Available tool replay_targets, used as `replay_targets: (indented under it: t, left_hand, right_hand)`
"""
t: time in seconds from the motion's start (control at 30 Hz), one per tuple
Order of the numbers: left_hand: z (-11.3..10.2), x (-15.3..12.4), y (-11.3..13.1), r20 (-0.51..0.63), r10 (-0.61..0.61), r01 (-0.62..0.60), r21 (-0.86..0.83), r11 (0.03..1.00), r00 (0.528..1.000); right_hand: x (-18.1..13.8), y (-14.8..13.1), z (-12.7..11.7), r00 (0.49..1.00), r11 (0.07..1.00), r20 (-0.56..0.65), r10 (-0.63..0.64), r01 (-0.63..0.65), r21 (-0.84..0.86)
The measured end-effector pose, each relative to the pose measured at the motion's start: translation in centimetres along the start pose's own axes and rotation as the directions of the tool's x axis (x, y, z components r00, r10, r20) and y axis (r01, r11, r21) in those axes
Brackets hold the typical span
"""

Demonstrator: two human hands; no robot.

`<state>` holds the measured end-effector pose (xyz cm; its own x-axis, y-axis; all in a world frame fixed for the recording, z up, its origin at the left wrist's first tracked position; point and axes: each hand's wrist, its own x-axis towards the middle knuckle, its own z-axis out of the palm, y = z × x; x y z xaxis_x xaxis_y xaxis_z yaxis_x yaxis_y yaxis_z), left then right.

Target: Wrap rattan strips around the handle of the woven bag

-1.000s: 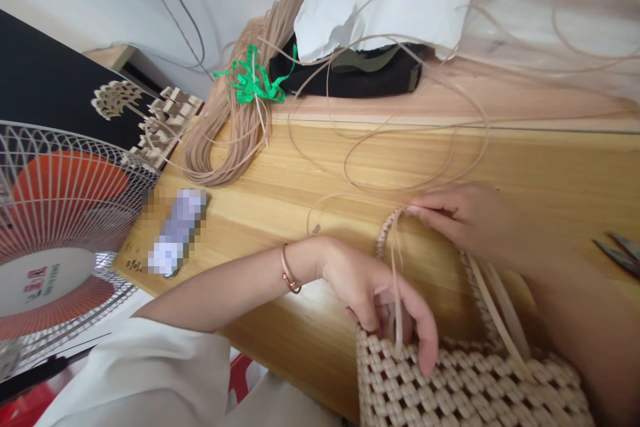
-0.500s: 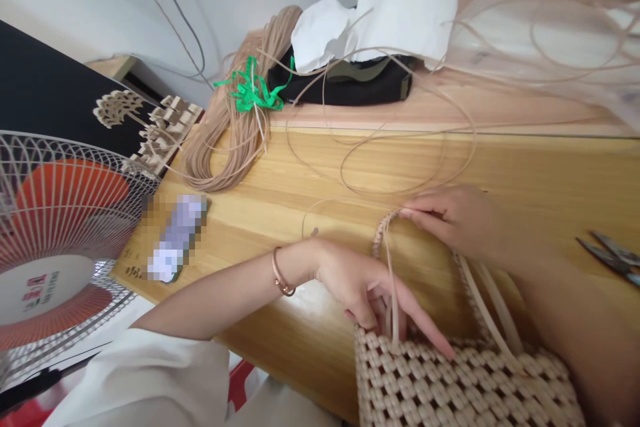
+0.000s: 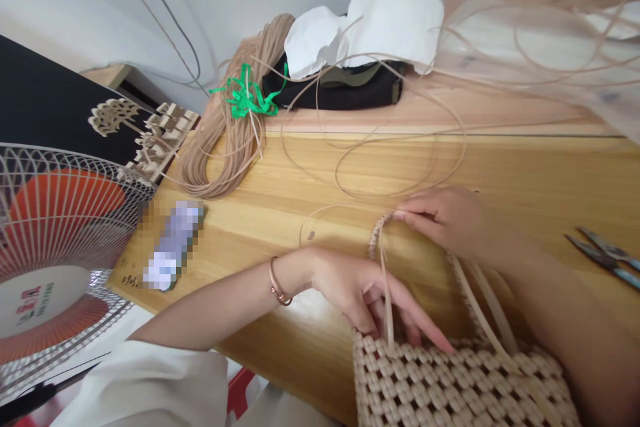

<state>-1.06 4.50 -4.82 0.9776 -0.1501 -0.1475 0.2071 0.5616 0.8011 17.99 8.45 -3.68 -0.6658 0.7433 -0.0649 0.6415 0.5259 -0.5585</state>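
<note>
A cream woven basket bag [image 3: 450, 387] lies at the near edge of the wooden table [image 3: 300, 227]. My left hand [image 3: 370, 297] rests on the bag's upper rim, fingers pinching around a thin cane strand [image 3: 386, 300] that rises from the weave. My right hand [image 3: 450, 220] is closed on the top of the bag's braided handle [image 3: 375, 240], pinching the strand there. Flat cream strips [image 3: 487, 310] run from under my right wrist down to the bag.
A coil of tan cane tied with green ribbon [image 3: 235, 127] lies at the back left, with loose loops [image 3: 390, 147] across the table. Scissors [image 3: 603, 257] lie at the right. A blurred object [image 3: 170, 247] and a fan [image 3: 50, 240] are left. White paper on a black bag [image 3: 350, 80] sits behind.
My left forefinger has straightened out along the bag's rim. The view has shifted slightly; my right hand keeps its pinch on the handle.
</note>
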Motion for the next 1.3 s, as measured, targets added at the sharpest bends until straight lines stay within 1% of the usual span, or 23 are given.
replay_targets:
  t: [0.07, 0.17, 0.27, 0.37, 0.43, 0.57, 0.63, 0.7, 0.77, 0.87, 0.93, 1.03, 1.1, 1.2, 1.3]
  left_hand:
    - [0.0, 0.2, 0.1, 0.001, 0.043, -0.043, 0.043, 0.998, 0.999]
    - [0.1, 0.4, 0.4, -0.017, 0.095, -0.093, 0.101, 0.991, 0.995]
    - [0.3, 0.5, 0.6, -0.039, 0.119, -0.113, 0.125, 0.986, 0.992]
    - [0.4, 0.4, 0.8, -0.06, 0.092, -0.083, 0.134, 0.987, 0.994]
    - [0.5, 0.3, 1.1, -0.051, 0.063, -0.054, 0.163, 0.985, 0.997]
    - [0.8, 0.0, 1.9, -0.044, 0.071, -0.053, 0.318, 0.946, 0.997]
    - [0.9, -0.1, 2.1, -0.067, 0.079, -0.045, 0.405, 0.913, 0.995]
    - [1.0, -0.3, 2.1, -0.092, 0.062, -0.016, 0.438, 0.899, 0.994]
    - [1.0, -0.4, 1.9, -0.108, 0.035, 0.01, 0.39, 0.921, 0.994]
    - [0.6, -0.4, 1.4, -0.097, 0.006, 0.014, 0.206, 0.979, 0.995]
    - [0.3, -0.4, 1.0, -0.081, 0.017, -0.009, 0.102, 0.995, 0.997]
    - [0.0, -0.3, 0.5, -0.058, 0.048, -0.047, 0.021, 0.999, 0.997]
    - [0.0, -0.4, 0.3, -0.068, 0.049, -0.05, -0.011, 0.999, 0.996]
    - [0.3, -1.0, 0.1, -0.141, 0.035, -0.037, -0.016, 0.999, 0.989]
    - [1.4, -2.1, 0.0, -0.279, 0.055, -0.056, 0.007, 0.998, 0.959]
  right_hand:
    - [0.0, 0.0, 0.0, 1.0, 1.0, -0.007, 0.003, -0.003, -0.006]
    - [0.1, -0.1, -0.1, 1.0, 1.0, 0.02, 0.006, -0.006, 0.004]
    - [0.1, -0.1, -0.1, 1.0, 1.0, 0.017, 0.001, -0.001, 0.013]
    - [0.0, -0.1, 0.0, 1.0, 1.0, -0.014, -0.006, 0.006, 0.019]
    - [0.0, -0.1, -0.1, 1.0, 1.0, -0.014, -0.007, 0.008, 0.019]
    - [0.0, -0.2, -0.3, 0.999, 1.0, 0.031, 0.008, -0.008, 0.01]
    - [0.0, -0.4, -0.4, 0.999, 1.0, 0.045, 0.012, -0.013, 0.013]
    - [0.1, -0.4, -0.5, 0.998, 1.0, 0.054, 0.012, -0.013, 0.018]
    - [0.1, -0.5, -0.5, 0.998, 1.0, 0.063, 0.017, -0.018, 0.018]
    - [0.1, -0.4, -0.5, 0.997, 1.0, 0.07, 0.028, -0.029, 0.012]
    - [0.0, -0.3, -0.5, 0.998, 0.999, 0.063, 0.026, -0.027, 0.017]
    - [-0.1, -0.2, -0.3, 1.0, 1.0, 0.026, 0.013, -0.014, 0.025]
    - [-0.2, 0.0, -0.1, 1.0, 1.0, -0.002, 0.006, -0.006, 0.027]
    - [-0.3, 0.4, 0.2, 1.0, 0.999, -0.004, -0.004, 0.004, 0.035]
    - [-0.2, 0.7, 0.4, 1.0, 0.999, 0.013, 0.009, -0.01, 0.037]
